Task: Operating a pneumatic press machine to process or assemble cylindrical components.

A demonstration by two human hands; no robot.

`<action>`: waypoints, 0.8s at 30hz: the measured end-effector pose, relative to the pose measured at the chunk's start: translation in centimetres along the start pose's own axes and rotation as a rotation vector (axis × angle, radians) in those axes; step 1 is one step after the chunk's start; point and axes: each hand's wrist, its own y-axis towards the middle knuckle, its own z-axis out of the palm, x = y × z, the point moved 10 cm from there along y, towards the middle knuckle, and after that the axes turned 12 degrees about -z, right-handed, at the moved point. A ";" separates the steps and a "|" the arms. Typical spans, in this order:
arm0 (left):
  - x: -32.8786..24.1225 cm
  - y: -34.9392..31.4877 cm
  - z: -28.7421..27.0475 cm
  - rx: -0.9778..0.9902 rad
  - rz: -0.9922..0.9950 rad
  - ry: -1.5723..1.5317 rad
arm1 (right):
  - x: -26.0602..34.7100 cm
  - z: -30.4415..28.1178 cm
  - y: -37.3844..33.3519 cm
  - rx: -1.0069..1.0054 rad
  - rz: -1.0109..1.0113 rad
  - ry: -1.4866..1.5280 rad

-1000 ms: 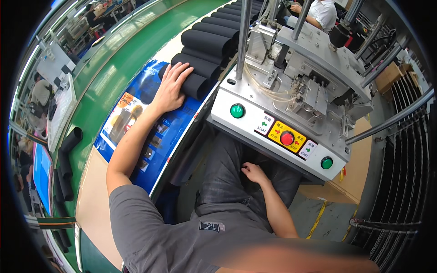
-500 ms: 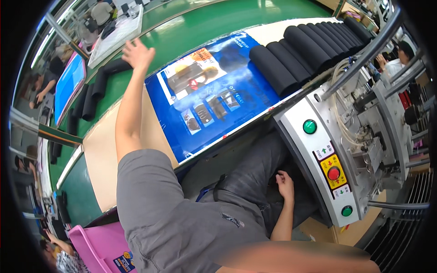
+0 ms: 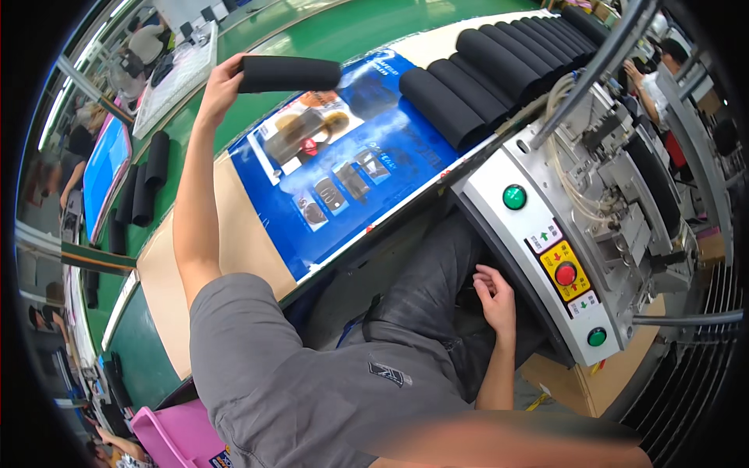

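My left hand point(image 3: 223, 87) is closed round the left end of a black tube point(image 3: 290, 75), a smooth, soft-looking cylinder. The tube is held lengthwise above the upper left corner of a blue printed sheet point(image 3: 269, 214) on the bench. To the right of the sheet, a row of similar black tubes point(image 3: 449, 101) lies side by side. My right hand point(image 3: 498, 300) hovers by my lap, near the machine's front panel. Its fingers are loosely bent and apart, with nothing visible in them.
At right stands a metal machine whose panel point(image 3: 538, 234) carries green buttons point(image 3: 514, 196) and a red stop button point(image 3: 566, 273). More black tubes point(image 3: 143, 195) lie on the green belt point(image 3: 175, 199) at left. A pink plastic bin point(image 3: 175, 437) sits lower left. Other people work beyond.
My left hand, spread open over the belt before, has grasped a black tube and lifted it toward the blue sheet. My right hand has risen slightly beside the panel.
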 end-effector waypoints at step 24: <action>-36.3 -36.9 52.5 0.940 1.352 0.110 | 13.9 -13.4 -11.1 -0.671 -0.665 0.723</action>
